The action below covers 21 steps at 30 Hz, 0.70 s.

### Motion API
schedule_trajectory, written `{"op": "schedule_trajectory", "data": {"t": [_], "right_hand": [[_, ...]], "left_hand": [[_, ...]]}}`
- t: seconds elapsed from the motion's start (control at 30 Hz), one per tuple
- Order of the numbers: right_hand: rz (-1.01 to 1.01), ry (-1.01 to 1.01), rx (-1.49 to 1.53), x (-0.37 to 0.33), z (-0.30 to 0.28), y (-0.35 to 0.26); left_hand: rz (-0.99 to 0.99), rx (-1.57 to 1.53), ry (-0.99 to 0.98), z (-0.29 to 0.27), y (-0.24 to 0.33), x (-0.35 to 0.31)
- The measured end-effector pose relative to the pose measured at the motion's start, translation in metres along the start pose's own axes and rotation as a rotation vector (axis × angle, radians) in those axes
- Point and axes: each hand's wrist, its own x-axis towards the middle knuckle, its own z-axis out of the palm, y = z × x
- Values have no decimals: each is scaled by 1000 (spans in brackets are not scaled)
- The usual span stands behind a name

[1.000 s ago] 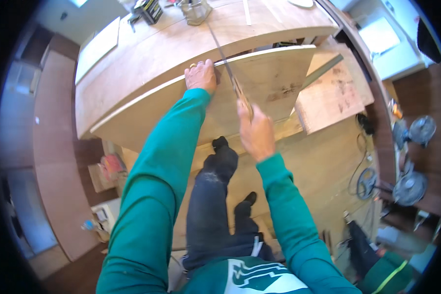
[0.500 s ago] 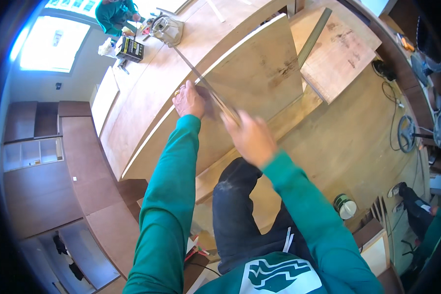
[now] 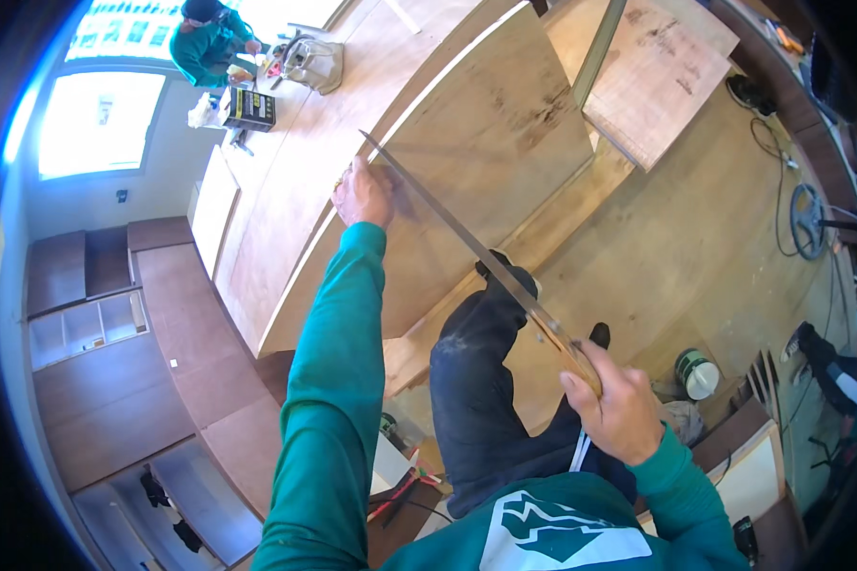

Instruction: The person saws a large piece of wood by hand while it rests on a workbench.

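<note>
Head view, and to me, standing by, it looks like sawing: the right hand [image 3: 619, 404] is wrapped firmly round the wooden handle of a handsaw [image 3: 448, 219], well back from the wooden panel [image 3: 486, 143], while the blade's tip end crosses the panel's pale edge. The left hand [image 3: 362, 193] lies on that same edge, just beside the blade, its fingers bent over; whether it grips or only presses, I cannot tell. Nor can I see if the teeth sit in a cut.

With so little blade left beyond the edge, I'd push forward before the tip slips out, keep the strokes straight and light, and shift those fingers farther along. The panel should be held from chattering, and the left leg [image 3: 476, 352] kept clear of the blade's line.

Past the panel's edge, on the table [image 3: 295, 181], stand a canvas bag [image 3: 313, 65] and a dark box [image 3: 250, 109]; what they hold is hidden from me. On the floor, off the panel's lower side and toward the person, is a green can [image 3: 698, 374] with a white top, perhaps a lid, perhaps its contents.
</note>
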Motion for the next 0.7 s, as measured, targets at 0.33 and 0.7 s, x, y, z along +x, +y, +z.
{"op": "schedule_trajectory", "data": {"t": [0.33, 0.7], "right_hand": [[15, -49, -52, 178, 88, -18], [-124, -12, -109, 12, -17, -2]], "left_hand": [[-29, -28, -27, -6, 10, -2], [-50, -18, 9, -12, 5, -17]]}}
